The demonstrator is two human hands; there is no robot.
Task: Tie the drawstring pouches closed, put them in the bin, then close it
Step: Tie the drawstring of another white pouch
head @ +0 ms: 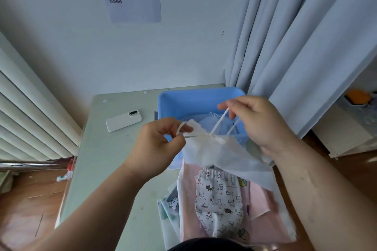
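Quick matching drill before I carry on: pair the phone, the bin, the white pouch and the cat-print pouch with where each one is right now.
Things:
1. phone
2. blue bin
3. white pouch
4. cat-print pouch

Places:
A. held up, cords pulled by left hand and right hand
B. on the pink fabric, nearest the person
C. far side of the table, open
D. lying left of the bin

Pairs: 1-D, 2-C, 3-A, 4-B

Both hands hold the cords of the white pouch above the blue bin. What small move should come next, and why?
Probably pull the two cord ends apart to tighten the knot. The left hand pinches one cord and the right hand lifts the other; they cross at the gathered neck of the white pouch, where the knot looks loose. The pouch hangs over the blue bin, not yet inside.
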